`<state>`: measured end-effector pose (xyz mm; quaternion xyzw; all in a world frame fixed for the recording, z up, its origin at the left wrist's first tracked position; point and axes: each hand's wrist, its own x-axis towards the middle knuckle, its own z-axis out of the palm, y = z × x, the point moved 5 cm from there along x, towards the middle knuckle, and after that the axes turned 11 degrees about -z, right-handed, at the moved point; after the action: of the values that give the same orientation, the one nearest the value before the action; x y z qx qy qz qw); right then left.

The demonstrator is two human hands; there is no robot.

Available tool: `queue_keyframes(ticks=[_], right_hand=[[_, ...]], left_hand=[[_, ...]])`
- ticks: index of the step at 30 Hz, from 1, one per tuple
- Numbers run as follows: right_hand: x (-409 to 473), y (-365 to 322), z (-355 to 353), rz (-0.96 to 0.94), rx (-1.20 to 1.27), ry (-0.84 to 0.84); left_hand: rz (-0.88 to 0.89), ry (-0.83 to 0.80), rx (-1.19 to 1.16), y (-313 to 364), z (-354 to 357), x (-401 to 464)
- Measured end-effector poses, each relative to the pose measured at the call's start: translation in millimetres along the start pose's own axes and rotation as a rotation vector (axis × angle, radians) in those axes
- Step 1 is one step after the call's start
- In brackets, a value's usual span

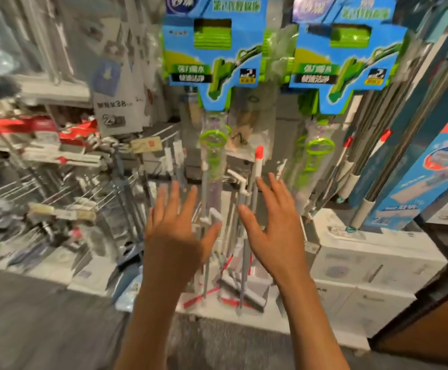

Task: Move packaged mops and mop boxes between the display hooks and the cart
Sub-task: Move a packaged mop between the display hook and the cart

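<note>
Two packaged mops with blue and green cards hang side by side at the top of the head view, the left packaged mop (213, 52) and the right packaged mop (344, 54). Their green handles in clear wrap reach down behind my hands. My left hand (176, 236) and my right hand (273, 231) are both raised below the left one, fingers spread, holding nothing. Tall blue mop boxes (428, 161) lean at the right. The picture is blurred.
Grey and white mop poles with red tips (257, 166) stand between my hands. White boxes (372, 265) are stacked on the floor at the right. Wire racks with small goods (57, 156) fill the left. A brown panel (430, 324) edges the lower right.
</note>
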<state>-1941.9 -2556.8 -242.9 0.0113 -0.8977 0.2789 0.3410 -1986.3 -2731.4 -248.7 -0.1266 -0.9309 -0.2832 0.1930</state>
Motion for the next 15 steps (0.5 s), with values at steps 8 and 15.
queue_keyframes(ticks=[8,15], right_hand=[[-48.9,-81.4,48.6,-0.187,0.186,-0.234],[-116.7,-173.0,99.7,-0.290,0.460,-0.435]], left_hand=[[-0.397,0.132,0.047,-73.3,-74.1,-92.7],[-0.782,0.222,0.199,-144.6,-142.8,-211.2]])
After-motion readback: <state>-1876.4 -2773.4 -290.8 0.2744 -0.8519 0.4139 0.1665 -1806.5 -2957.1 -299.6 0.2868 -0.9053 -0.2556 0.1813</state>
